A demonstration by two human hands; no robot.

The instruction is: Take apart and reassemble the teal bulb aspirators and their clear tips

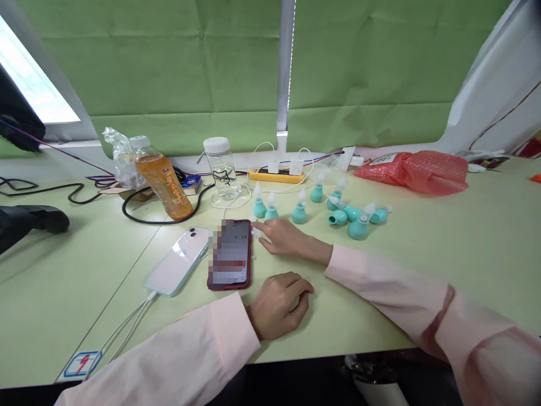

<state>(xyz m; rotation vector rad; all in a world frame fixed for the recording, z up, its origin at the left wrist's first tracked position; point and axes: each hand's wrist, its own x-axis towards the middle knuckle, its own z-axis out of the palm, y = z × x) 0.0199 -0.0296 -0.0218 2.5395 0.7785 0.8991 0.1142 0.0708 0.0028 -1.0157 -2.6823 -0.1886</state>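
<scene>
My right hand (281,237) reaches in over the table with its index finger stretched out and its thumb apart. Its fingertip is at some small clear pieces (256,232) beside the right edge of a red-cased phone (230,254), which lies face up with a lit screen. Closer to me, my left hand (279,304) rests on the table with its fingers loosely curled; nothing shows in it. Beyond the right hand stand several teal squeeze bulbs with clear pointed tips, resembling nasal aspirators (299,213). A few teal bulbs (352,213) lie on their sides among them.
A white phone (180,262) with a cable lies left of the red one. Behind are an orange drink bottle (164,186), a clear lidded bottle (222,169) and a yellow power strip (274,175). A red bubble-wrap package (416,171) lies at the back right.
</scene>
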